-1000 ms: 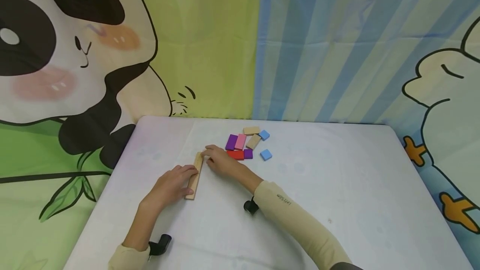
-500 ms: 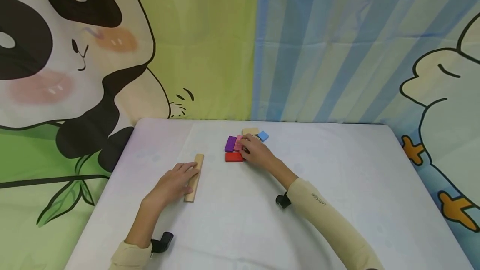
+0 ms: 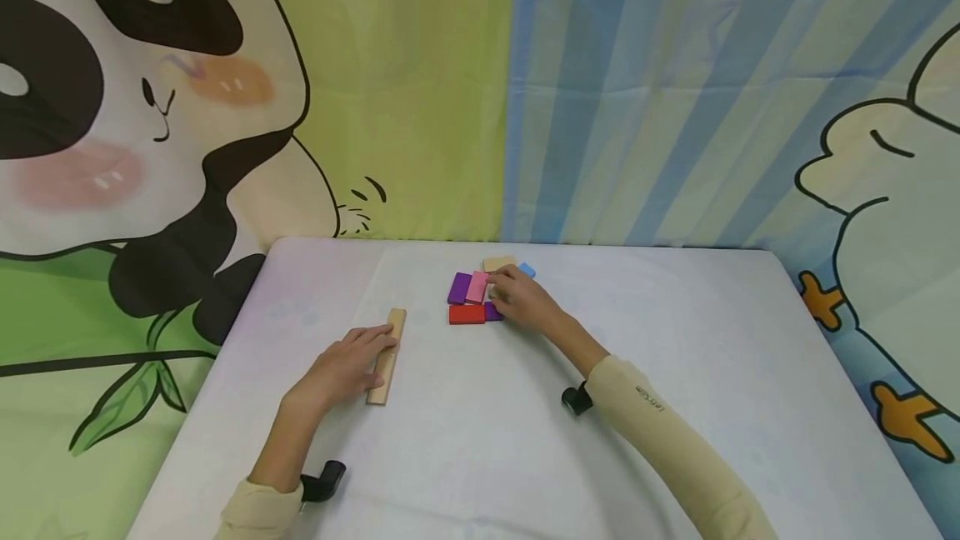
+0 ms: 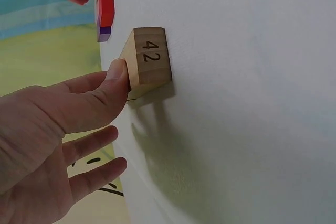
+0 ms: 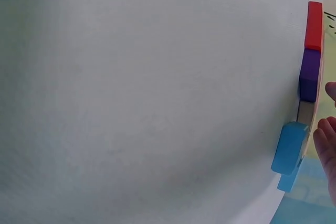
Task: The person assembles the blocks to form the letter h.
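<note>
My left hand (image 3: 341, 369) grips a long wooden strip (image 3: 384, 382) lying on the white table, with the thumb along its near side. In the left wrist view the strip's end (image 4: 152, 59) carries the digits 4 and 2. Over the group of coloured blocks hovers my right hand (image 3: 525, 300), thumb and fingers apart. Beside its fingertips lie a pink block (image 3: 476, 287) and a small purple block (image 3: 492, 312). That hand hides part of the group. Nothing shows between its fingers (image 5: 325, 140) in the right wrist view.
Left of the pink block is a larger purple block (image 3: 460, 288), with a red block (image 3: 467, 314) in front. A plain wooden block (image 3: 498, 263) and a blue block (image 3: 527, 270) lie behind. Another blue block (image 5: 290, 148) shows in the right wrist view. A printed curtain (image 3: 420, 107) hangs behind the table.
My right hand has left the far end of the wooden strip and moved right, over the coloured blocks. My left hand has stayed on the strip.
</note>
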Action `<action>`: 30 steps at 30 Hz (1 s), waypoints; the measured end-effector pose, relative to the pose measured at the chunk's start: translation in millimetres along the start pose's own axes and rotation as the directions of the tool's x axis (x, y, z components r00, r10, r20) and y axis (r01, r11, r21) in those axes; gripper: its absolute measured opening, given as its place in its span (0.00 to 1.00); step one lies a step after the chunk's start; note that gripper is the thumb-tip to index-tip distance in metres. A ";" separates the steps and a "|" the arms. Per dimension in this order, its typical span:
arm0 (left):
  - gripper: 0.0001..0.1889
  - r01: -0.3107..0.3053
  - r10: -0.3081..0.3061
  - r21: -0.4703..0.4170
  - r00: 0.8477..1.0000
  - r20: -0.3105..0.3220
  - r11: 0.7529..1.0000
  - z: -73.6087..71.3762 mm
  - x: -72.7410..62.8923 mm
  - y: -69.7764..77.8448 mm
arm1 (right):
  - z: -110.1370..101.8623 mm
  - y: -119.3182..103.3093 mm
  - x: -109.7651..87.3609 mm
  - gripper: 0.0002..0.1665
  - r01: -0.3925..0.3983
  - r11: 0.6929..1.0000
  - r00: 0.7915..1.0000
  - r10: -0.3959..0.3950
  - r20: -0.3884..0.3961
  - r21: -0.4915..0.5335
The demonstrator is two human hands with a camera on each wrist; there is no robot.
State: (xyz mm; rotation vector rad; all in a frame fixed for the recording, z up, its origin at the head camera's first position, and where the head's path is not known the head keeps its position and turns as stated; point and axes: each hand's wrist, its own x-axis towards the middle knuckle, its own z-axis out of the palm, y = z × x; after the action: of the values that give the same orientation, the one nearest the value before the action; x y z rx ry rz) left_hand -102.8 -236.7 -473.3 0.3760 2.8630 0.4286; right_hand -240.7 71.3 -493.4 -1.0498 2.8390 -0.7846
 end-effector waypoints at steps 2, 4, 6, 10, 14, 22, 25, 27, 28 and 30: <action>0.33 0.001 -0.001 0.002 1.000 -0.001 1.000 -0.5 0.2 0.5 | -0.7 -0.3 1.0 0.23 -0.004 1.000 1.000 0.004 -0.004 0.000; 0.33 -0.002 0.002 0.006 1.000 -0.002 1.000 -0.8 0.4 1.0 | -1.1 -0.4 2.2 0.23 -0.009 1.000 1.000 0.009 -0.007 -0.001; 0.32 -0.003 0.003 0.007 1.000 -0.005 1.000 -1.5 0.4 1.7 | -1.2 -0.4 3.9 0.22 -0.009 1.000 1.000 0.009 -0.009 -0.005; 0.32 -0.001 0.001 0.002 1.000 -0.004 1.000 -2.7 0.2 3.0 | -1.0 -1.3 8.1 0.23 -0.022 1.000 1.000 0.022 0.009 0.002; 0.31 -0.003 0.003 0.006 1.000 -0.007 1.000 -3.1 0.2 3.3 | -0.3 -3.7 13.8 0.23 -0.062 0.998 0.997 0.061 0.051 0.014; 0.32 -0.005 0.005 0.008 1.000 -0.014 1.000 -3.1 -0.3 2.6 | -2.6 -11.6 22.7 0.23 -0.089 0.996 0.991 0.090 0.097 -0.022; 0.31 -0.002 0.002 0.009 1.000 -0.013 1.000 -2.8 -0.2 2.1 | -2.5 -14.7 25.6 0.23 -0.080 0.996 0.992 0.082 0.100 -0.025; 0.31 -0.001 0.001 0.011 1.000 -0.012 1.000 -2.6 0.0 1.9 | -1.7 -17.2 28.2 0.22 -0.074 0.997 0.992 0.077 0.103 -0.031; 0.31 -0.002 0.002 0.011 1.000 -0.012 1.000 -2.7 0.1 2.0 | -1.2 -18.9 29.7 0.22 -0.075 0.996 0.991 0.079 0.104 -0.040; 0.31 -0.004 0.005 0.012 1.000 -0.012 1.000 -3.0 0.3 2.4 | 0.2 -22.7 33.5 0.22 -0.085 0.995 0.990 0.091 0.108 -0.060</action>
State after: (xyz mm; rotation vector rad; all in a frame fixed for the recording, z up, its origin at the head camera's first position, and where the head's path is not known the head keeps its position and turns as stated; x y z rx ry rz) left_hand -103.3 -235.2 -469.8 0.3834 2.8787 0.4162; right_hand -252.8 35.9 -477.9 -0.9351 2.8057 -0.6244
